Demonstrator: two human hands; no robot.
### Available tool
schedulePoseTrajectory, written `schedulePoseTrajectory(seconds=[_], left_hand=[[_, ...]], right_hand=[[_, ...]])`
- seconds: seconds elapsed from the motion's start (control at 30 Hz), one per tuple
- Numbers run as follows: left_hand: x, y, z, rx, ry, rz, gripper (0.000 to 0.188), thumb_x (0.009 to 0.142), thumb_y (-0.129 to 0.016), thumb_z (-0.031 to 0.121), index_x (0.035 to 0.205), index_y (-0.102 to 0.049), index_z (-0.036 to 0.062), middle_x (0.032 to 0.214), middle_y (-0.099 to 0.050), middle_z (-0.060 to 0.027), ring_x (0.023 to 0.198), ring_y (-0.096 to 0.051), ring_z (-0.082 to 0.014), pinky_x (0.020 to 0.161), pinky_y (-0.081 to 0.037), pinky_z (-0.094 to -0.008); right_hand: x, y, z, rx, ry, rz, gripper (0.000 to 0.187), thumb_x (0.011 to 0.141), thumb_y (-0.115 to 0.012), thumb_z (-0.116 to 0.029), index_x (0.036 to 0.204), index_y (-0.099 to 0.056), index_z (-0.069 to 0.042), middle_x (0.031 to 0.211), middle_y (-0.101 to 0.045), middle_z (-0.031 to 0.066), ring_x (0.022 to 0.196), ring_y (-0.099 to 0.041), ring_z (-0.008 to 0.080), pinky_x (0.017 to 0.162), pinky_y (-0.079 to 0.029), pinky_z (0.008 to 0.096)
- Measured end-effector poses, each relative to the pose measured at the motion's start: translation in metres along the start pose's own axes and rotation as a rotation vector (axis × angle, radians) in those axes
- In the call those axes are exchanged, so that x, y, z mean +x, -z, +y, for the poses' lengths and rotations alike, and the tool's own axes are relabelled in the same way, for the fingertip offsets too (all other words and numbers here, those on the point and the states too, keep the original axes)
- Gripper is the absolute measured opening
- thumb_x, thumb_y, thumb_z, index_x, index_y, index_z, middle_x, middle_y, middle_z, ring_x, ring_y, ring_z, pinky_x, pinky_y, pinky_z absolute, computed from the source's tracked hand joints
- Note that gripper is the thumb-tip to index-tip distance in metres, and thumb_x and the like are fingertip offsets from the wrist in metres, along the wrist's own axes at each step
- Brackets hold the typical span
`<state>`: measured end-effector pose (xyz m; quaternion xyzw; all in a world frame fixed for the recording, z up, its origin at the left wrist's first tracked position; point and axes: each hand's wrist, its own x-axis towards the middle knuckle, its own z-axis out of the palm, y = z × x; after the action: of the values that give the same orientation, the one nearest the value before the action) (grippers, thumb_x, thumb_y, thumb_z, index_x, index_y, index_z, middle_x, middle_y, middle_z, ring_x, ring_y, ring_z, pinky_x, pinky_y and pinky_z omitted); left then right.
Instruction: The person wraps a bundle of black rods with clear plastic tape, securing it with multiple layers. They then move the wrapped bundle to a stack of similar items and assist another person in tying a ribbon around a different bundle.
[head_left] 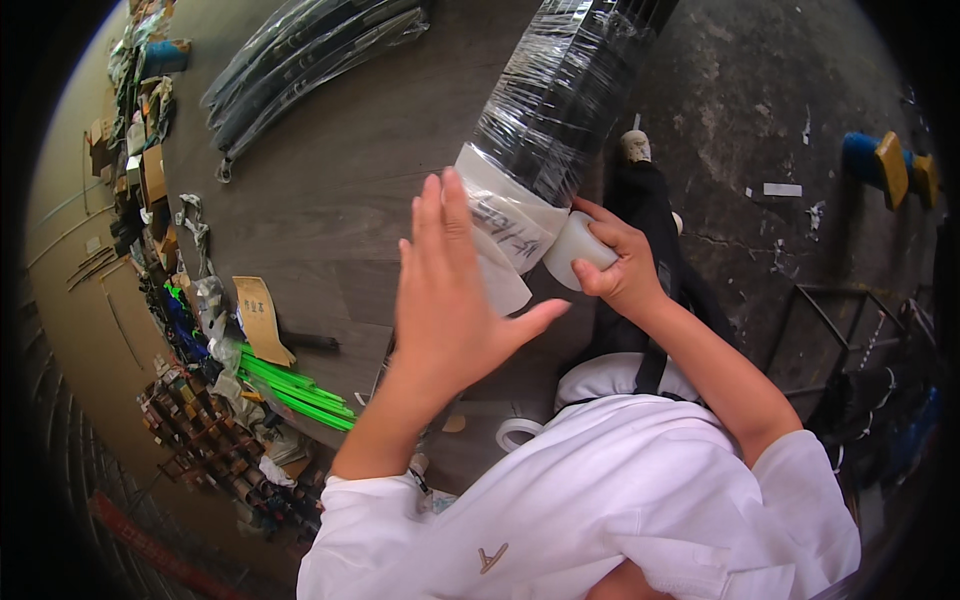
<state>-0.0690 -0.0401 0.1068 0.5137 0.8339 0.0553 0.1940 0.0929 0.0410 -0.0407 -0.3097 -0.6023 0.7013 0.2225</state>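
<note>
A long bundle of black lengths (545, 115), wound in shiny clear film, reaches from the top of the view toward me. White paper (510, 225) with dark handwriting covers its near end. My left hand (440, 290) is open beside that paper, fingers stretched upward and thumb out to the right, holding nothing. Whether its fingertips touch the paper, I cannot tell. In my right hand (625, 262) is a roll of translucent tape (578, 252), gripped by its side with thumb and fingers, close against the bundle's near right corner.
On the brown tabletop (330, 190) lie a film-wrapped black bundle (310, 60), a tan notebook (262, 320), bright green strips (295, 388) and another tape roll (518, 433). Cluttered goods (215, 440) line the left. Blue-and-yellow supports (888, 170) and a metal frame (840, 320) stand on the right.
</note>
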Motion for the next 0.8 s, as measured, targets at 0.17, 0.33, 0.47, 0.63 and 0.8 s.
schedulePoseTrajectory(seconds=[0.17, 0.33, 0.47, 0.63, 0.8], left_hand=[[0.017, -0.022, -0.003, 0.05, 0.015, 0.219, 0.129, 0.051, -0.092, 0.043, 0.151, -0.019, 0.0065, 0.142, -0.039, -0.0255, 0.123, -0.048, -0.0441, 0.094, -0.047, -0.0477], [0.028, -0.012, -0.01, -0.114, -0.039, 0.155, 0.113, 0.054, -0.09, 0.026, 0.147, -0.027, 0.0099, 0.12, -0.053, -0.0198, 0.106, -0.056, -0.0404, 0.087, -0.048, -0.0466], [0.015, 0.001, -0.01, -0.382, -0.002, 0.011, 0.109, 0.056, -0.089, 0.024, 0.146, -0.029, 0.0075, 0.125, -0.054, -0.0198, 0.113, -0.057, -0.0353, 0.095, -0.047, -0.0433], [0.011, -0.011, -0.004, -0.9, 0.047, -0.182, 0.106, 0.06, -0.091, 0.023, 0.144, -0.03, 0.0019, 0.13, -0.053, -0.0138, 0.118, -0.053, -0.0234, 0.101, -0.043, -0.037], [0.021, -0.044, -0.015, -1.028, 0.165, -0.275, 0.111, 0.058, -0.091, 0.028, 0.146, -0.029, 0.0009, 0.135, -0.049, -0.0123, 0.125, -0.048, -0.0231, 0.106, -0.037, -0.0363]], right_hand=[[0.003, -0.003, -0.002, -0.015, 0.034, 0.003, 0.039, 0.07, -0.072, -0.025, 0.087, -0.06, 0.008, 0.131, -0.058, 0.0227, 0.106, -0.061, 0.0266, 0.092, -0.045, 0.032], [-0.003, -0.003, -0.009, 0.1, 0.045, 0.028, 0.036, 0.067, -0.071, -0.021, 0.082, -0.056, 0.008, 0.13, -0.058, 0.0237, 0.102, -0.063, 0.0282, 0.089, -0.047, 0.0316], [-0.035, 0.015, -0.03, -0.042, 0.11, -0.035, 0.034, 0.063, -0.075, -0.019, 0.083, -0.06, 0.004, 0.132, -0.055, 0.0258, 0.103, -0.063, 0.0353, 0.09, -0.048, 0.0324], [-0.077, 0.057, -0.065, -0.024, 0.099, -0.1, 0.036, 0.061, -0.076, -0.017, 0.085, -0.057, 0.003, 0.137, -0.052, 0.0249, 0.108, -0.062, 0.033, 0.091, -0.048, 0.0325], [-0.081, 0.073, -0.047, -0.118, -0.086, 0.034, 0.038, 0.062, -0.071, -0.023, 0.078, -0.05, 0.004, 0.134, -0.055, 0.0245, 0.103, -0.062, 0.0289, 0.091, -0.047, 0.0331]])
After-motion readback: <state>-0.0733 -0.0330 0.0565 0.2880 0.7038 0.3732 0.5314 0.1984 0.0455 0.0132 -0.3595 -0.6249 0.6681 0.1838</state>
